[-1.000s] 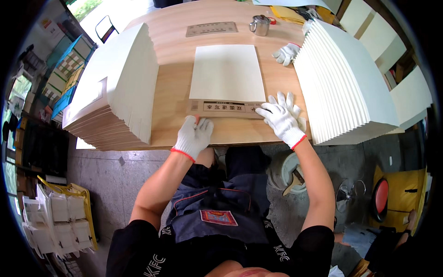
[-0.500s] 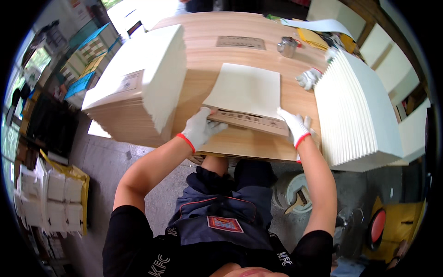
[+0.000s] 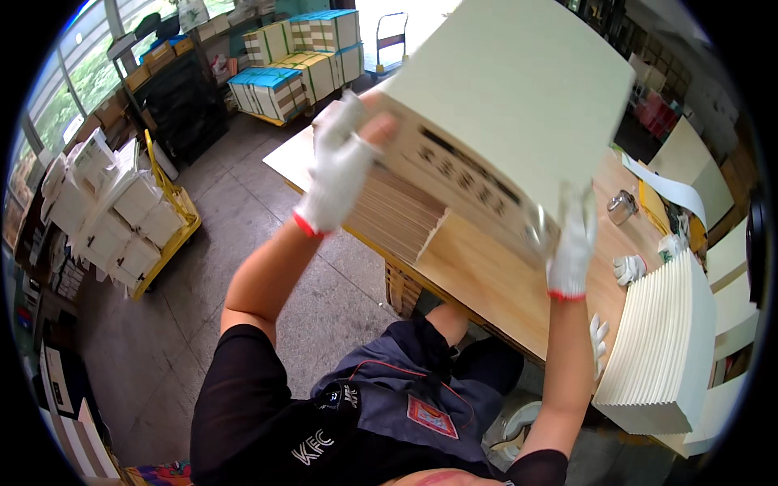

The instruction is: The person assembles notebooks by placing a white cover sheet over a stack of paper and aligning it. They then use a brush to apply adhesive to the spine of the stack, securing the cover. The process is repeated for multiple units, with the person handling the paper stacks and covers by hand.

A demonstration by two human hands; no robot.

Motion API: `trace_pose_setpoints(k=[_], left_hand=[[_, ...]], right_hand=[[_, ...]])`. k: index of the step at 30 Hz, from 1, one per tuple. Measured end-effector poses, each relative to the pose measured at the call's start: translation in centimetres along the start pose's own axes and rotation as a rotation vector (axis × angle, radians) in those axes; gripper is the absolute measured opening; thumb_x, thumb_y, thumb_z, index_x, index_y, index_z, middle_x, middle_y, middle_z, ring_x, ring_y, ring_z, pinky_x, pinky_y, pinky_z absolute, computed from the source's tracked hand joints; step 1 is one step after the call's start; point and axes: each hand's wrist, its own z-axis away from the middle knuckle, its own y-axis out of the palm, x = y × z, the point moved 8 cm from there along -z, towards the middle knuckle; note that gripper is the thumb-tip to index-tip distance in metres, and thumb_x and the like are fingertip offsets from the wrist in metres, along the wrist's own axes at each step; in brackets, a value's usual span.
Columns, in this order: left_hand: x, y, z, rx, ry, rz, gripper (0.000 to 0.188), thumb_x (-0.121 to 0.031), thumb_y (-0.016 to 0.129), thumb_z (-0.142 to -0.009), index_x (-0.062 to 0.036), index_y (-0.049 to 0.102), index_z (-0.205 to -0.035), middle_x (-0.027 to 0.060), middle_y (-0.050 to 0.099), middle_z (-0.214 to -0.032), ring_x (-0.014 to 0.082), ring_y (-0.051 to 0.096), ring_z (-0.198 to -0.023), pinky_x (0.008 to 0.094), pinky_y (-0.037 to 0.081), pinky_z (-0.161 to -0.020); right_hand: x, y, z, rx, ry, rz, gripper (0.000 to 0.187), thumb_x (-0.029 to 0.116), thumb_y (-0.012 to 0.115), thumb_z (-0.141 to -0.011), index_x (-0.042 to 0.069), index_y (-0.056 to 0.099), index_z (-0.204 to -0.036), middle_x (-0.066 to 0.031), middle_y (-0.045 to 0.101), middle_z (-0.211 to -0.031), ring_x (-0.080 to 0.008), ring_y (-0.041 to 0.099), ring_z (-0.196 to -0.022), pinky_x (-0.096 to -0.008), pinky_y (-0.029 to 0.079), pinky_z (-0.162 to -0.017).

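Observation:
A flat white cardboard file folder (image 3: pixel 519 89) with a tan, printed spine is raised in front of me, tilted and partly blurred. My left hand (image 3: pixel 334 170), in a white glove with a red cuff, is closed on its left corner, the bare thumb against the spine side. My right hand (image 3: pixel 574 247), gloved the same way, grips the opposite edge near the spine's right end. Beneath the folder, a stack of tan-edged folders (image 3: pixel 393 212) shows at the table's left; the folder hides most of that stack.
The wooden table (image 3: pixel 494 271) bears a pile of white folders (image 3: pixel 660 348) at right. Loose white gloves (image 3: pixel 629 269) and a metal mug (image 3: pixel 621 208) lie beyond. Left on the floor stands a yellow cart (image 3: pixel 174 231) with white bundles; strapped stacks (image 3: pixel 275 89) are farther back.
Both hands have lifted the folder off the table and carried it up and to the left, toward the tan-edged stack. My view has turned left.

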Motion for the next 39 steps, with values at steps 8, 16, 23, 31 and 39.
trace_pose_setpoints(k=[8,16,23,31,39], left_hand=[[9.3,-9.0,-7.6,-0.001,-0.266,-0.558,0.048,-0.044,0.059,-0.090,-0.0104,0.066,-0.124,0.0129,0.070,-0.110,0.0221,0.066,-0.100,0.0333,0.050,-0.089],[15.2,-9.7,-7.5,0.111,-0.432,-0.685,0.050,-0.049,0.057,-0.092,-0.0155,0.068,-0.127,0.0102,0.072,-0.117,0.0209,0.065,-0.111,0.0283,0.043,-0.098],[5.5,-1.7,-2.5,-0.212,0.453,-0.352,0.047,-0.007,0.067,-0.089,-0.0049,0.057,-0.134,0.0161,0.061,-0.132,0.0350,0.059,-0.119,0.0441,0.048,-0.101],[-0.4,8.8,10.0,-0.007,0.892,-0.439,0.046,-0.035,0.057,-0.098,-0.0182,0.050,-0.140,0.0196,0.048,-0.147,0.0452,0.026,-0.147,0.0625,0.013,-0.118],[5.5,3.0,4.1,-0.227,0.585,-0.681,0.038,-0.028,0.056,-0.097,-0.0033,0.063,-0.125,0.0158,0.051,-0.146,0.0351,0.033,-0.146,0.0526,0.016,-0.121]], right_hand=[[-2.0,13.9,-8.2,0.308,-0.108,0.868,0.049,0.052,0.058,-0.092,0.004,0.066,-0.089,-0.0152,0.066,-0.079,-0.0294,0.063,-0.075,-0.0406,0.047,-0.069],[-3.0,13.9,-6.4,0.329,-0.124,1.145,0.050,0.055,0.057,-0.090,0.007,0.069,-0.087,-0.0184,0.070,-0.090,-0.0375,0.065,-0.085,-0.0445,0.049,-0.074],[-0.4,8.8,-4.0,0.263,-0.427,0.791,0.025,0.040,0.060,-0.095,0.015,0.062,-0.102,-0.0115,0.071,-0.082,-0.0343,0.068,-0.071,-0.0457,0.051,-0.061],[-2.3,-7.3,6.4,0.200,-0.316,0.972,0.027,0.026,0.071,-0.089,0.010,0.067,-0.111,-0.0114,0.072,-0.102,-0.0268,0.071,-0.085,-0.0379,0.056,-0.074],[6.1,7.2,5.4,0.556,-0.886,0.727,0.035,0.032,0.059,-0.095,0.009,0.067,-0.119,-0.0120,0.067,-0.124,-0.0330,0.059,-0.119,-0.0464,0.037,-0.110]])
